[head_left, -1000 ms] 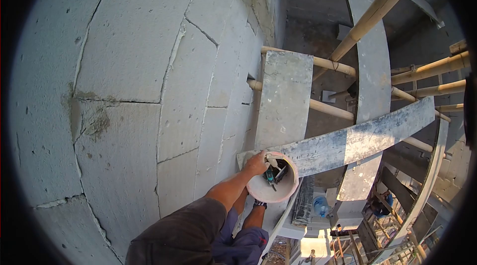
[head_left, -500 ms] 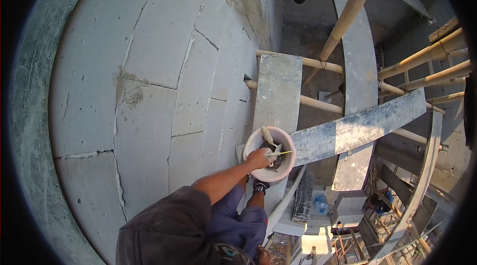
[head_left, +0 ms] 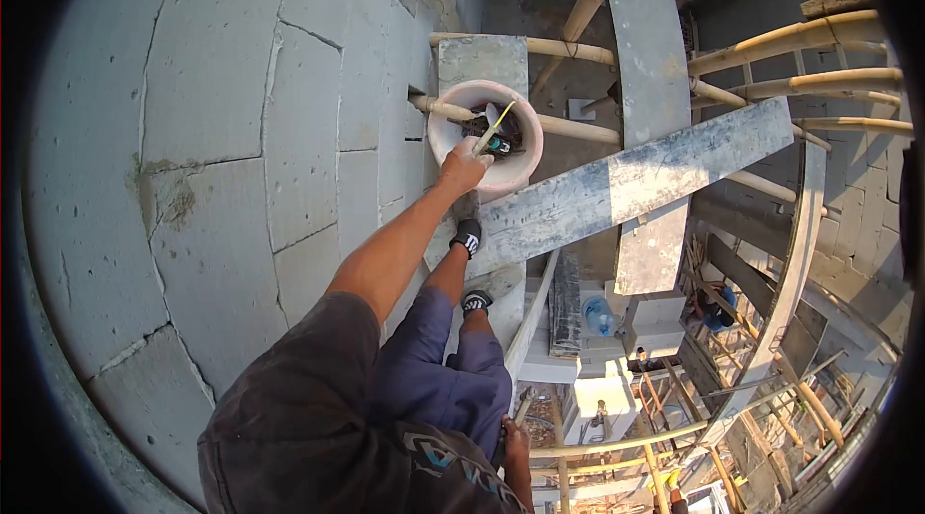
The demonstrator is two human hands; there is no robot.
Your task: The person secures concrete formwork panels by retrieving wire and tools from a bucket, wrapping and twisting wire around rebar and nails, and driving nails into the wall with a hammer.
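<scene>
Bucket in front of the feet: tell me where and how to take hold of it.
The bucket is probably best gripped by its rim, from above, on the side away from the block wall. It stands mouth up, no carrying handle shows, and that stretch looks bare, so it should be easy to hook over. The left hand covers part nearest the feet.

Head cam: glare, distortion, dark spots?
Head view: sunlight whitens part of the grey-stained plank; corners go black; the long narrow pale plank at right looks bowed, likely lens distortion; dark contents of the round pinkish-white bucket read poorly.
</scene>
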